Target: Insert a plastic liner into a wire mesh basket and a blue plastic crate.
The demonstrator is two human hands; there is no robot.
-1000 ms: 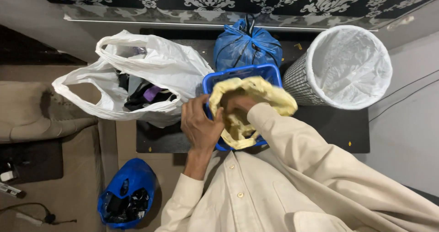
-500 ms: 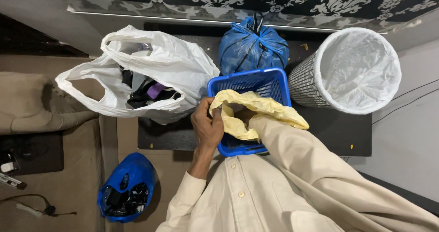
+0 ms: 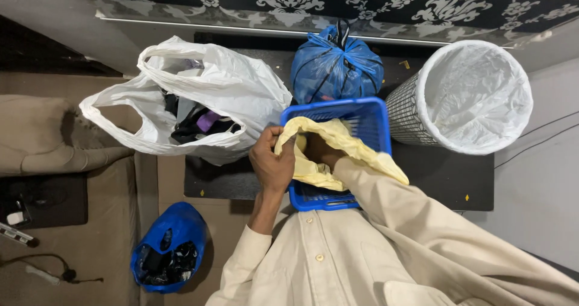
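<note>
Your left hand (image 3: 272,161) pinches the near-left rim of the yellow bag (image 3: 338,146), thumb on the outer side and fingers curled over the edge. Your right hand (image 3: 319,149) is pushed into the bag's mouth; only its back and wrist show, so whether its fingers are spread or closed cannot be told. The yellow bag sits inside the blue basket (image 3: 368,116), draped over the right rim toward your sleeve (image 3: 386,191).

The basket rests on a black mat (image 3: 446,179) on the floor. Behind it, touching its far rim, stands a tied blue bag (image 3: 335,64). Just to the right stands a wire bin (image 3: 404,110) lined with a white liner (image 3: 476,92). To the left lies an open white bag (image 3: 211,82) holding dark items, its side next to your left hand. Well apart, at lower left on the floor, lies a second open blue bag (image 3: 172,233) with dark contents.
</note>
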